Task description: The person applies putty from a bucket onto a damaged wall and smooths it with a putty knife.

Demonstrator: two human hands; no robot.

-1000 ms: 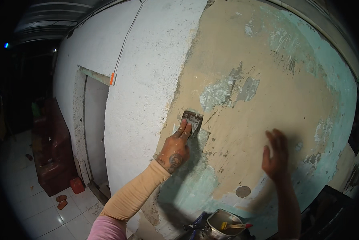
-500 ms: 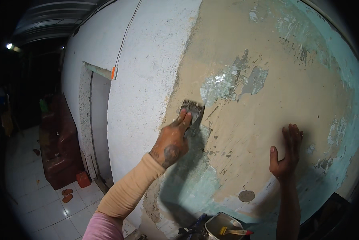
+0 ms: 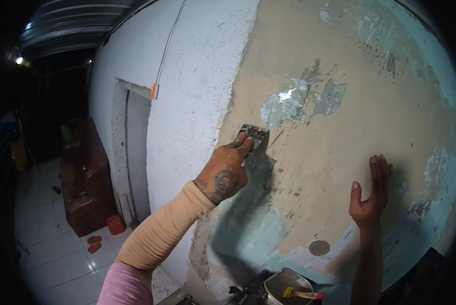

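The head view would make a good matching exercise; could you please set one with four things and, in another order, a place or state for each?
Things:
1. scraper
2. brush
3. right hand
4. sandals

Places and states:
A. on the tiled floor
B. raised, holding nothing
C. at the mouth of the bucket
D. gripped by the left hand

Right pairs: 1-D, 2-C, 3-B, 4-A.
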